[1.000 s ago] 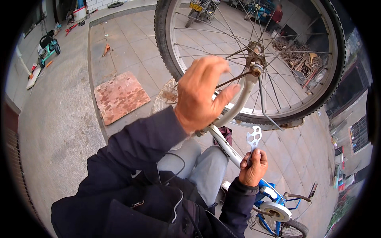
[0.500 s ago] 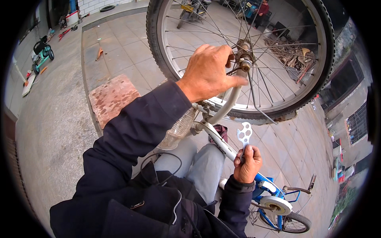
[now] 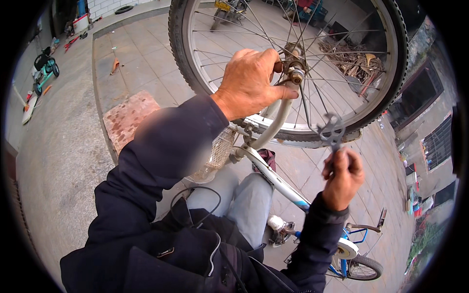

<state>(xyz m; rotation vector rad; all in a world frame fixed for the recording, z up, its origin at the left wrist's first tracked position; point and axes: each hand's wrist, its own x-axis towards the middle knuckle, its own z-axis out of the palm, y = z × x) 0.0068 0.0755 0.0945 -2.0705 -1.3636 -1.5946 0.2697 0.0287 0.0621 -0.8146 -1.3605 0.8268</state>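
Note:
At the hub of an upraised bicycle wheel (image 3: 180,44), my left hand (image 3: 251,80) curls its fingers on the top of the white fork (image 3: 277,122), its thumb just below the rusty axle nut (image 3: 296,76). My right hand (image 3: 342,180) grips a flat multi-hole spanner (image 3: 332,128), blurred, lower right of the hub beside a bent metal stay. A wire basket (image 3: 222,149) hangs by the frame, partly behind my left sleeve. Below, the white tube runs toward blue frame parts, a white chain guard (image 3: 348,249) and a second wheel (image 3: 366,267).
A stained reddish board (image 3: 122,117) lies left on the paving. Beyond are a small green tricycle (image 3: 46,73), a tyre (image 3: 124,10), a parked motorbike (image 3: 220,17), a pile of scrap wood (image 3: 356,66) and, partly visible at the top, a person (image 3: 305,6) in red.
My left hand has come from beside the wheel to close on the fork by the hub. My right hand has lifted the spanner up and to the right. The view has shifted slightly.

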